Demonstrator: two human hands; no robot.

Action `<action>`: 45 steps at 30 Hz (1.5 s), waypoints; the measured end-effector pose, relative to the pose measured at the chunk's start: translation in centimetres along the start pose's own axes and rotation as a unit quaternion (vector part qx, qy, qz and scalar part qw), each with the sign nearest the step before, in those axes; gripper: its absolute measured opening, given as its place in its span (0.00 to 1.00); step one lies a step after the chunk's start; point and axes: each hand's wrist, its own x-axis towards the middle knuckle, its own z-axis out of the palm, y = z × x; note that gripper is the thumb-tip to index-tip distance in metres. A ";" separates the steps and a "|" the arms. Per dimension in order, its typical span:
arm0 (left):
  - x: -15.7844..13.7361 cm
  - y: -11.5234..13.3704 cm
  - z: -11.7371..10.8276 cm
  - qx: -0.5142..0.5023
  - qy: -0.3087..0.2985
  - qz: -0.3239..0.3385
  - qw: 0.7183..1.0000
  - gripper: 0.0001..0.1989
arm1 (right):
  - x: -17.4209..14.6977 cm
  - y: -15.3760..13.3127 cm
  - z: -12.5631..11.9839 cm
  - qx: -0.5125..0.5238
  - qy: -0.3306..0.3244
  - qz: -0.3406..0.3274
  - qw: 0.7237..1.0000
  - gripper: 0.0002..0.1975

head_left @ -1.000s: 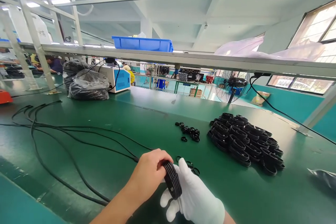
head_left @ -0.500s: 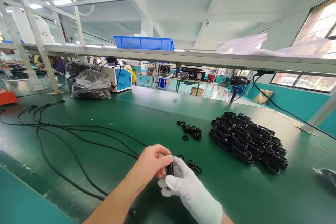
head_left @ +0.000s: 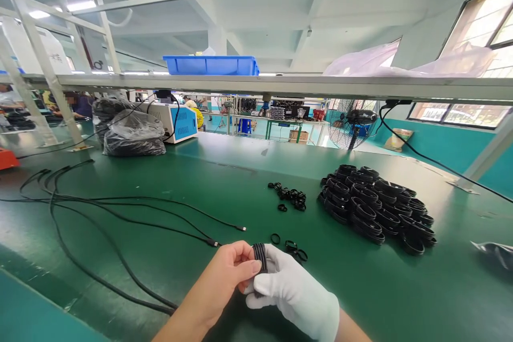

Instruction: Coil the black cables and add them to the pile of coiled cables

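A coiled black cable is pinched between both my hands, its loops pressed side by side. My left hand, bare, grips the coil with thumb and fingers from the left. My right hand, in a white glove, is closed round the coil from the right; its lower end is hidden by the fingers. Just beyond the glove lie a few small black rings. Loose black cables stretch across the green table to the left, two of their plug ends close to my left hand.
A big pile of coiled black cables is at the right, with a cluster of small black rings left of it. Farther back are a plastic-wrapped bundle and a white-and-blue machine. A shelf crosses above, carrying a blue bin.
My left hand has shifted down onto the near side of the coil, so more of its loops show. The view has turned slightly, and two cable plugs are uncovered.
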 end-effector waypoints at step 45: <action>-0.4 1.1 -4.1 0.056 -0.095 0.098 0.989 0.19 | -0.6 0.3 -0.4 0.173 -0.209 0.073 0.960 0.23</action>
